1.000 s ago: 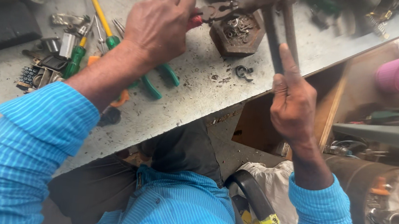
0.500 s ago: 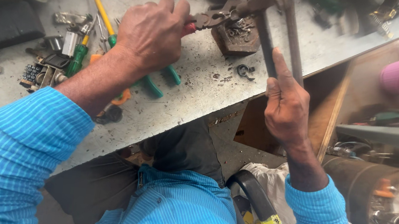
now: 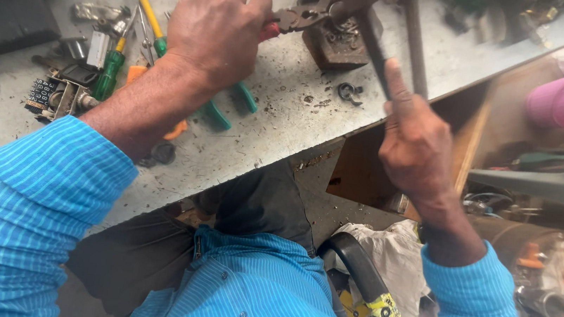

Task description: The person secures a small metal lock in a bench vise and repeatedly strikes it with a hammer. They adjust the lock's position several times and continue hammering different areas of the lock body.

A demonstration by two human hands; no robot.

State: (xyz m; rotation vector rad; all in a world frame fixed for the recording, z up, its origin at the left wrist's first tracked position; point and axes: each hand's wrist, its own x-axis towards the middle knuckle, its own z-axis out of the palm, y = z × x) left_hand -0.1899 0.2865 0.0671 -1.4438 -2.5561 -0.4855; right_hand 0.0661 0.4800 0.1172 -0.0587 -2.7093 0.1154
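left hand [image 3: 218,34] fisted on pliers [image 3: 305,18], long axis running right to rusty block [image 3: 337,44] | right hand [image 3: 415,142] wrapped on long dark handles [image 3: 379,53], below-right of block | left nearer

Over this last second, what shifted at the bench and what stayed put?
The left hand edged up the bench with the red-handled pliers, jaws kept at the small rusty metal block. The right hand slid down the long dark metal handles toward the bench edge, index finger laid along one. Both grips stayed closed. The green-handled screwdriver and loose parts on the grey benchtop did not move.
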